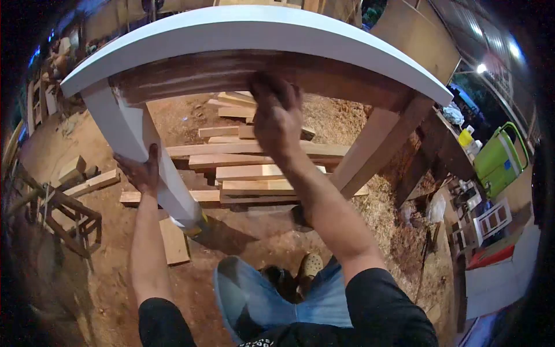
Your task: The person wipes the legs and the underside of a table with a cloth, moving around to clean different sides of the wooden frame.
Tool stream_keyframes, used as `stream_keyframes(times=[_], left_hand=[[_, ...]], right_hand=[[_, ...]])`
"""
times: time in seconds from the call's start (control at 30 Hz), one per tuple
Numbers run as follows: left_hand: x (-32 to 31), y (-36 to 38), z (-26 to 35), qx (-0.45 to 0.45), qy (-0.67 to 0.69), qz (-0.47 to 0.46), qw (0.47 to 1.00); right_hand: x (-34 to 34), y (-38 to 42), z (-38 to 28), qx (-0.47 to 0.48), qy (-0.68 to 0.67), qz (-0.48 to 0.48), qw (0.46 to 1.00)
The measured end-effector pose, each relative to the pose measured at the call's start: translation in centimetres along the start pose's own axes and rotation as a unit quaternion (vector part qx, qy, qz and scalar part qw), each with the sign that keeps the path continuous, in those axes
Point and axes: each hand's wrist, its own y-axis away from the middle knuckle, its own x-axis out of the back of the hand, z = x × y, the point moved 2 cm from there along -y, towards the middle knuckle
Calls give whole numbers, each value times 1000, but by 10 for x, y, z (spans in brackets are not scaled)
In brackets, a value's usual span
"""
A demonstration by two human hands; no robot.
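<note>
A wooden table with a white top edge (254, 36) stands before me, its brown apron (196, 75) below the edge. White covers the left leg (130, 124), while the right leg (376, 141) is bare wood. My left hand (140, 170) is wrapped round the left leg about halfway down. Against the middle of the apron, my right hand (277, 110) is closed, its fingertips dark; what it holds is hidden and blurred. Whitish streaks run along the apron left of my right hand.
Sawn boards (254, 173) lie stacked on the sawdust-covered floor beyond and under the table. A wooden frame (60, 217) stands at the left. At the right are a green container (500, 162) and a small white frame (493, 221). My feet are below.
</note>
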Motion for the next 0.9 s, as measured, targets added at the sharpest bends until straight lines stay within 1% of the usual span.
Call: stream_keyframes(times=[0.07,0.1,0.2,0.23,0.27,0.33,0.4,0.43,0.47,0.53,0.6,0.67,0.73,0.77,0.83,0.87,0.9], left_hand=[[6,-1,11,-6,38,-13,999],[8,-1,13,-1,43,-19,999],[10,0,13,25,27,-37,999],[9,2,10,19,26,-33,999],[7,3,7,13,26,-27,999],[8,1,12,8,26,-32,999],[15,1,17,19,23,-52,998],[14,-1,16,19,20,-44,999],[12,1,14,20,15,-39,999],[7,7,9,16,11,-29,999],[3,1,6,-6,14,-11,1000],[1,1,1,3,2,-19,1000],[-1,1,-4,4,-6,-25,1000],[-3,0,-7,1,-10,-25,1000],[-6,0,-14,-20,-20,-4,1000],[-7,-2,-19,-17,-13,-12,1000],[-2,-3,-12,-13,-7,-22,1000]], right_hand=[[14,1,30,-14,-60,29,998],[25,-1,30,-84,-11,75,994],[13,-20,28,-107,-33,134,985],[2,-21,22,-49,-29,114,992],[-3,-15,12,-28,-52,67,996],[3,0,12,-21,-33,54,998],[27,13,42,-82,-43,108,990],[42,13,57,-102,5,90,991],[54,6,62,-159,20,100,982],[54,-9,61,-157,41,120,979],[28,-10,50,-87,32,130,987],[22,-1,30,-56,24,61,996],[29,10,40,-87,-42,70,993],[32,11,51,-114,-25,98,988],[35,-7,47,-158,-15,141,977],[28,-13,37,-138,-9,133,982],[17,-21,21,-118,-2,124,985]])
